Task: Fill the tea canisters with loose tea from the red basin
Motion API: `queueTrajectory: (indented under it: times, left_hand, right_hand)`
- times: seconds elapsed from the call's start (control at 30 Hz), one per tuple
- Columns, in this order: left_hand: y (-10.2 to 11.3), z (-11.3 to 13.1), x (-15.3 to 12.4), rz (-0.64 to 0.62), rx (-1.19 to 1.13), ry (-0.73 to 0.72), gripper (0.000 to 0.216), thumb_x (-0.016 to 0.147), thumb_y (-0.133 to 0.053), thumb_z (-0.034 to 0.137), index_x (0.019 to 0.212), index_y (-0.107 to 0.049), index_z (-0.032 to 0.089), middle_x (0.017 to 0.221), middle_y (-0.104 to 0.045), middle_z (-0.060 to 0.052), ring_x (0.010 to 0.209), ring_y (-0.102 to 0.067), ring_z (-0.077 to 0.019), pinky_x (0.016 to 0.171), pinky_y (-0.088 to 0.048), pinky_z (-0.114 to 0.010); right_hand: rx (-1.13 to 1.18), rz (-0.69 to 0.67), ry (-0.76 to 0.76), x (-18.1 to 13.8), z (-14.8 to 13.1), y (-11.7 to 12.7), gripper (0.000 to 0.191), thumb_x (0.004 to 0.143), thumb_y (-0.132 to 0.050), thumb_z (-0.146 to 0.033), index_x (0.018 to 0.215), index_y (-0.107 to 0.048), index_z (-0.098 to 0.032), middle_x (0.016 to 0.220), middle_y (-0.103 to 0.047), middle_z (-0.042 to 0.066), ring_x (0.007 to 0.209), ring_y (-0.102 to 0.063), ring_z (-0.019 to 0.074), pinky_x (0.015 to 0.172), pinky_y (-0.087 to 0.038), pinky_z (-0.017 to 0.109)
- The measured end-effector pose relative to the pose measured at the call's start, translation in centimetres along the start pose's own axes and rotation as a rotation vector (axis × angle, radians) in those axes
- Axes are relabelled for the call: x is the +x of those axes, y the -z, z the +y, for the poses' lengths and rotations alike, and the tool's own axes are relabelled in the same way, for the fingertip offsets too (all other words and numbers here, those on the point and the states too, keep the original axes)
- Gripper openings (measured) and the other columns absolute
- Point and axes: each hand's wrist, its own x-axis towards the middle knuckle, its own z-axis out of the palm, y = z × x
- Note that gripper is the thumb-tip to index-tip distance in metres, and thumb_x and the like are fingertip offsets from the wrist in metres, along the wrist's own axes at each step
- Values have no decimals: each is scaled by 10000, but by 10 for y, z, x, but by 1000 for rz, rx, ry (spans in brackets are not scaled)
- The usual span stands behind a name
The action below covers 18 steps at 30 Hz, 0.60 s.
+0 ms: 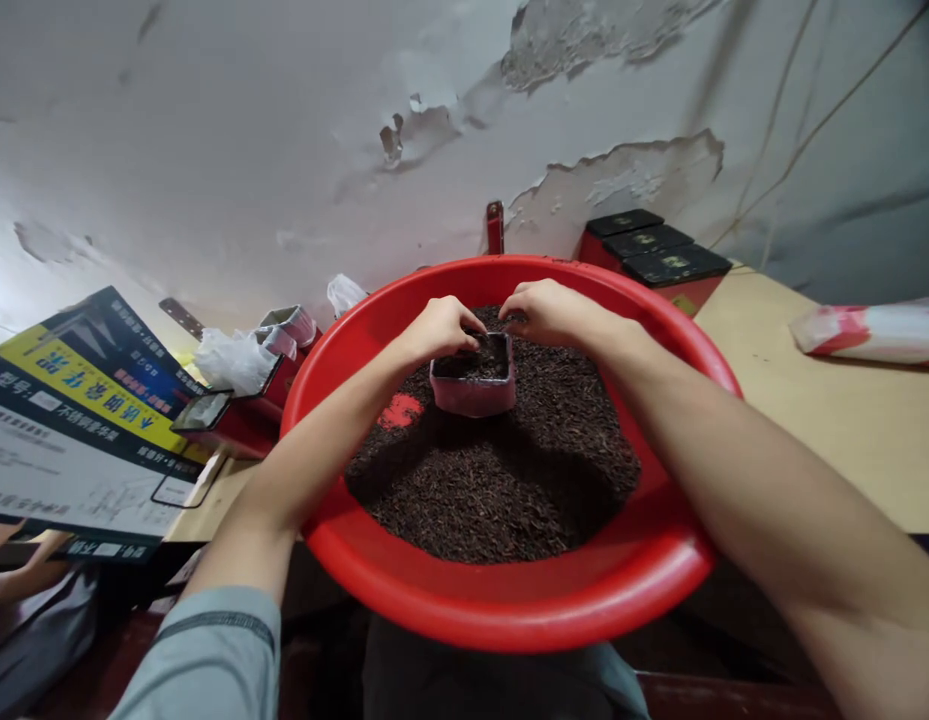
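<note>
A large red plastic basin (501,600) holds a heap of dark, dry, loose tea leaves (479,490). Standing upright in the heap is a small square box (475,397) with a pale plastic liner, filled with leaves to near its rim. My left hand (447,328) reaches over the box's left back side, its fingers bent and apart at the opening. Just above the box's right back corner is my right hand (545,308), fingers curved with a gap between thumb and forefinger. I see nothing held in either hand.
Black-lidded red boxes (666,250) stand behind the basin at the right. A plastic-wrapped roll (876,330) lies on the wooden table (816,430). At left are a printed carton (81,410), crumpled plastic bags (235,362) and another person's arm (29,570). The peeling wall rises behind.
</note>
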Motion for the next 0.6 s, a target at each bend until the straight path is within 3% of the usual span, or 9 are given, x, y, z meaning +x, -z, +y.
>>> queueTrajectory:
  times: [0.13,0.33,0.43,0.53,0.6]
  left_hand:
    - [-3,9,14,-17,0,-35,346,764,-790,90,1106,-820,133,1018,-813,-102,971,-751,-262,972,-583,-404]
    - [0,-1,15,-9,-88,-163,447,811,-685,65,1240,-761,164,1212,-774,-94,1135,-722,-223,1072,-531,-385]
    - [0,-15,10,-8,-40,-217,487,891,-659,208,1376,-667,162,1344,-712,-111,1236,-674,-222,1121,-488,-398]
    - [-6,-32,5,-101,190,-280,901,755,-831,438,1536,-482,158,1554,-525,-172,1426,-505,-316,1194,-398,-462]
    - [-15,-43,3,-163,354,-276,1156,627,-906,495,1584,-375,123,1595,-434,-234,1456,-434,-384,1197,-375,-503]
  right_hand:
    - [4,-50,-5,-3,-3,3,270,867,-653,-247,1083,-816,-257,1071,-780,77,978,-709,241,876,-556,339]
    - [18,-51,-58,-6,-10,11,273,900,-601,-216,1071,-810,-251,1058,-782,90,948,-722,237,824,-555,331]
    - [52,-11,-54,-3,-16,12,307,937,-551,-201,1122,-790,-252,1085,-782,86,981,-728,231,858,-556,330]
    - [80,-39,-19,0,-24,8,328,943,-562,-199,1209,-751,-229,1132,-775,101,1045,-726,255,902,-558,358]
    - [68,-99,-31,1,-27,4,356,908,-633,-205,1252,-722,-211,1176,-756,121,1086,-715,282,910,-563,383]
